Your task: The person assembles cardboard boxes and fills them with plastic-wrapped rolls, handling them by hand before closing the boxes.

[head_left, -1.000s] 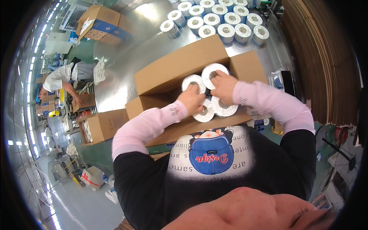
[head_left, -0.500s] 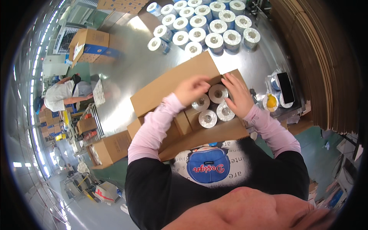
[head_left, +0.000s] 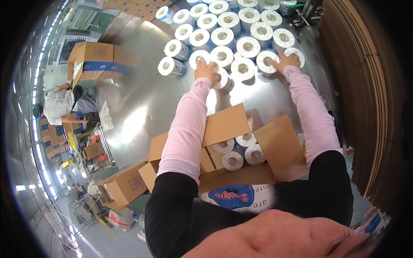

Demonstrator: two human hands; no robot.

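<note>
An open brown cardboard box [head_left: 275, 146] sits on the shiny metal table [head_left: 142, 116] in front of me, with several white rolls [head_left: 241, 152] standing inside it. Both my arms in pink sleeves reach over it to a cluster of white rolls [head_left: 232, 30] at the table's far side. My left hand [head_left: 206, 69] rests on top of the rolls at the near edge of the cluster. My right hand [head_left: 286, 60] lies on a roll [head_left: 266, 60] at the cluster's right end. Whether either hand grips a roll is unclear.
A second open cardboard box [head_left: 92, 58] with a blue band stands at the table's far left. A person in a white top [head_left: 64, 105] bends beside it. Another brown box [head_left: 124, 185] sits below the table's left edge. Stacked flat cardboard [head_left: 361, 86] fills the right side.
My hands left the rolls inside the box and stretched out to the cluster of rolls at the far side of the table. The view tilted forward.
</note>
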